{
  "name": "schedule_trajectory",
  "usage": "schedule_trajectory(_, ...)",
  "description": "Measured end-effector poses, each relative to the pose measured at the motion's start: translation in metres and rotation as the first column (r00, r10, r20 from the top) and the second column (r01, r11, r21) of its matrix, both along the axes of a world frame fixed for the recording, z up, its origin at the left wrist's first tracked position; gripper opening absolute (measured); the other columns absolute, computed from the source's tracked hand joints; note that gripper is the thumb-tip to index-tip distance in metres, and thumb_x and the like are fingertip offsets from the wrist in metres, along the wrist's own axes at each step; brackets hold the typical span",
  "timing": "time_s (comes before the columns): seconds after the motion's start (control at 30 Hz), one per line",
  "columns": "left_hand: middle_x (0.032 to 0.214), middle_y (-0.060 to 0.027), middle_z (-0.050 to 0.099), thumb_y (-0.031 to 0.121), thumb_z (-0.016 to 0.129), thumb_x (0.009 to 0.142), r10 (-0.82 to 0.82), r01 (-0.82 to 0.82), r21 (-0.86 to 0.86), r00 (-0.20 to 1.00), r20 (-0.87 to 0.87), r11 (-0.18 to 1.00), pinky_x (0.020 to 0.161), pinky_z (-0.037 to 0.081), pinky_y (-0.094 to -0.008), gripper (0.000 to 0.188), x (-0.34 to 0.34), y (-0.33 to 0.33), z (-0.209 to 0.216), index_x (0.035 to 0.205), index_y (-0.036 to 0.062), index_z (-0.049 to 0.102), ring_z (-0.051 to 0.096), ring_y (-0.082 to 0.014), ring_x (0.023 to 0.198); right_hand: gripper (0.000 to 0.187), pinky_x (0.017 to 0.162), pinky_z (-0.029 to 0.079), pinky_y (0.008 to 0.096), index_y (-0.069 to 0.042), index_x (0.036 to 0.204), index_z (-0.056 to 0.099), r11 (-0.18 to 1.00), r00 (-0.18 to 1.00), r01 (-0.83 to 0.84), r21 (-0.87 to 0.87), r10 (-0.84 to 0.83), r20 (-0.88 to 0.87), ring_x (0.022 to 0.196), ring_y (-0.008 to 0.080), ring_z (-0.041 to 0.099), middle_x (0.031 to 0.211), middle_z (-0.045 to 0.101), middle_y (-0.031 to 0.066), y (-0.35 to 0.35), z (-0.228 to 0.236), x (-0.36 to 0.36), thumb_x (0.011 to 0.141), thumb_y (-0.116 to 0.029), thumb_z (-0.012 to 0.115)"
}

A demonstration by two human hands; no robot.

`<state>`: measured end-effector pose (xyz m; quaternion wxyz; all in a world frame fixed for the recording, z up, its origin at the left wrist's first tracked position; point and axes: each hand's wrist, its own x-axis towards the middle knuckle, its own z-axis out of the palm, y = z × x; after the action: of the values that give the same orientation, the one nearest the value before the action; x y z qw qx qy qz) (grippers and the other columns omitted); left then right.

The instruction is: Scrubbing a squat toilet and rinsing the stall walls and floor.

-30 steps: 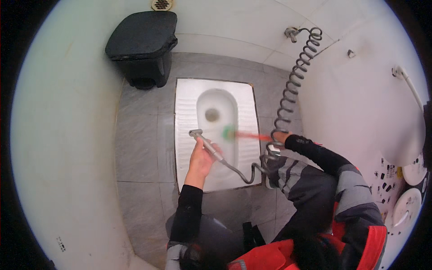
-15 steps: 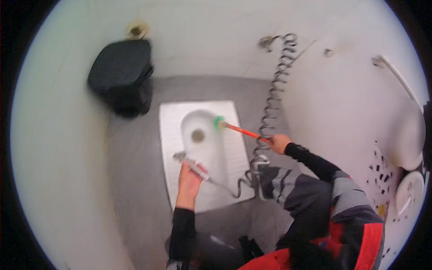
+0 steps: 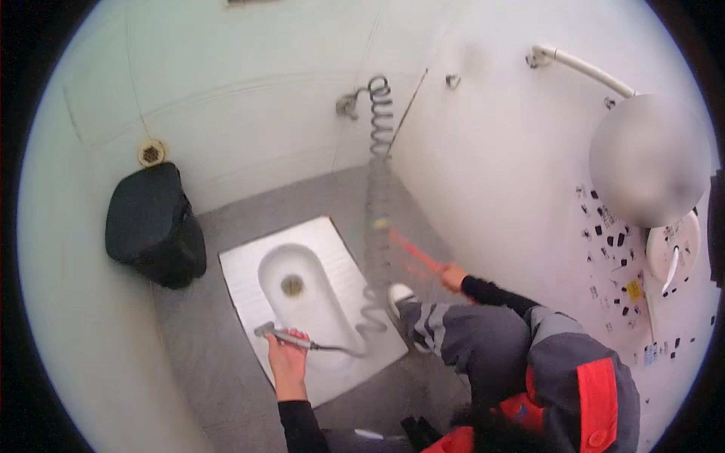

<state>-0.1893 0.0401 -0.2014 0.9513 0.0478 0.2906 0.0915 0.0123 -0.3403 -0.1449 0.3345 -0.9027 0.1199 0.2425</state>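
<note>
A white squat toilet (image 3: 332,249) with a round drain is set in the grey floor. My left hand (image 3: 287,366) is closed around a grey handheld sprayer (image 3: 291,338), held over the toilet's near part with its head pointing left. A dark coiled hose (image 3: 381,132) runs from the sprayer up to the wall. My right hand (image 3: 453,278) grips a brush by its orange-red handle (image 3: 418,254), out to the right of the toilet. Motion smears the brush, and its head sits around the hose coils, hard to make out.
A black lidded bin (image 3: 147,219) stands at the far left below a round wall fitting (image 3: 152,153). A tap (image 3: 347,106) is on the back wall. On the right wall are a white grab rail (image 3: 585,68), a round dispenser (image 3: 672,260) and many small dark marks. My shoe (image 3: 400,297) is beside the toilet.
The brush head has left the inside of the bowl and swung right, toward the hose. The sprayer remains in my left hand over the toilet. The whole view has shifted and turned.
</note>
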Motion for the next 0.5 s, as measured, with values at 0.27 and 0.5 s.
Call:
schedule_trajectory(0.27, 0.078, -0.0127, 0.046, 0.044, 0.025, 0.087, -0.018, 0.018, -0.005, 0.999, -0.048, 1.000, 0.074, 0.041, -0.0390, 0.047, 0.010, -0.005, 0.007, 0.081, 0.0009, 0.041, 0.046, -0.0244, 0.072, 0.035, 0.049, 0.044, 0.0347, -0.008, 0.090, 0.059, 0.979, 0.981, 0.127, -0.159, -0.100, 0.166, 0.052, 0.0172, 0.054, 0.060, 0.055, 0.0109, -0.141, -0.102, -0.046, 0.079, -0.036, 0.040)
schedule_trajectory(0.5, 0.075, -0.0153, 0.047, 0.050, 0.021, 0.085, -0.112, 0.070, -0.307, 0.986, -0.120, 0.949, 0.070, 0.041, -0.0378, 0.057, 0.014, -0.027, -0.013, 0.083, -0.0045, 0.039, 0.046, -0.0258, 0.071, 0.034, 0.046, 0.043, 0.0337, -0.012, 0.101, 0.055, 0.969, 0.977, -0.206, -0.139, 0.212, 0.032, 0.051, 0.0160, 0.054, 0.061, 0.054, 0.0105, -0.079, -0.009, -0.077, 0.081, -0.035, 0.041)
